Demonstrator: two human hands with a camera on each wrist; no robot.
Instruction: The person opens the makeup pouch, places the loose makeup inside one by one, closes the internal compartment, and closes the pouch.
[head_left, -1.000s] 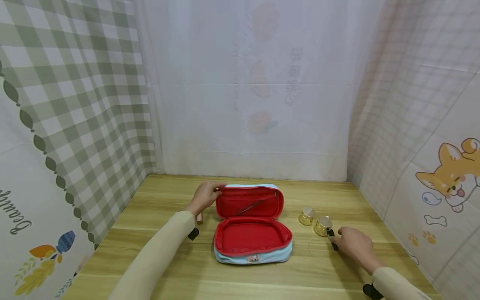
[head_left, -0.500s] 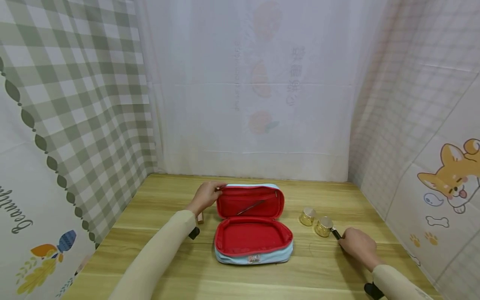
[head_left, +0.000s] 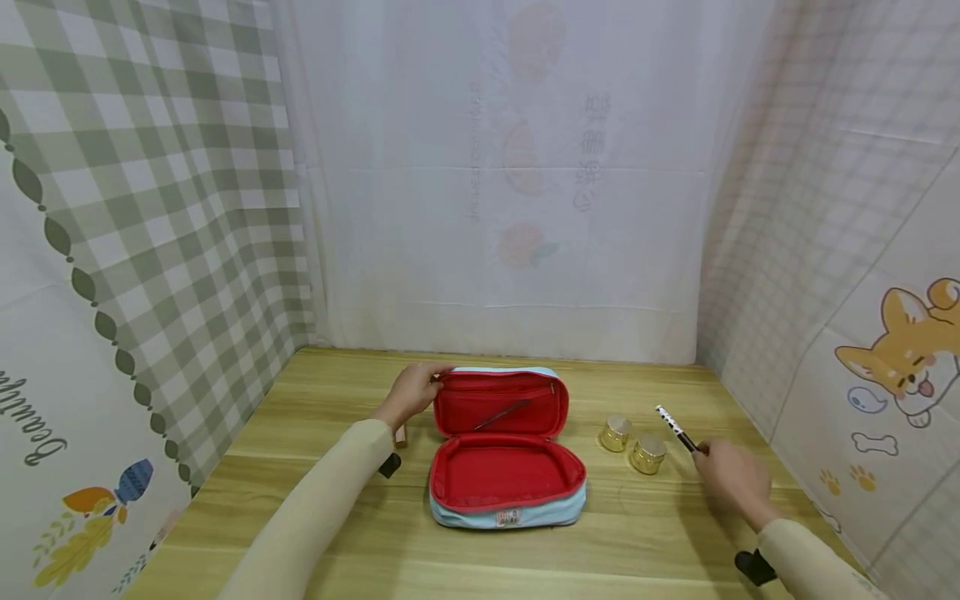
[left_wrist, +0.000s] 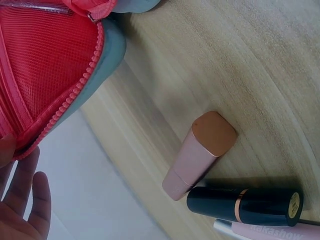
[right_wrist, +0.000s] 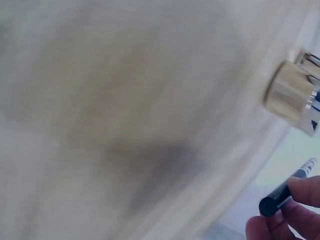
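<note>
A light blue zip pouch (head_left: 450,514) with a red lining lies unzipped on the table, lid raised at the back. My left hand (head_left: 408,392) pinches the lid's upper left corner, thumb on the red inner side in the left wrist view. Behind the lid's mesh pocket shows a slim dark tool (head_left: 501,414). To the right, my right hand (head_left: 735,475) grips a slim pen (head_left: 677,427), black at the held end and black-and-white patterned at the other. The pen points up and away, raised beside two gold-coloured jars (head_left: 615,433).
Left of the pouch, in the left wrist view, stands a pink tube with a brown top (left_wrist: 187,160). Next to it lie a black tube with a copper band (left_wrist: 220,204) and a pale pink tube (left_wrist: 280,231). Fabric curtains (head_left: 495,325) enclose the wooden table (head_left: 510,562).
My right hand has picked up the pen from beside the jars and drawn it slightly right, its patterned end now tilted up. My left hand stays at the pouch lid.
</note>
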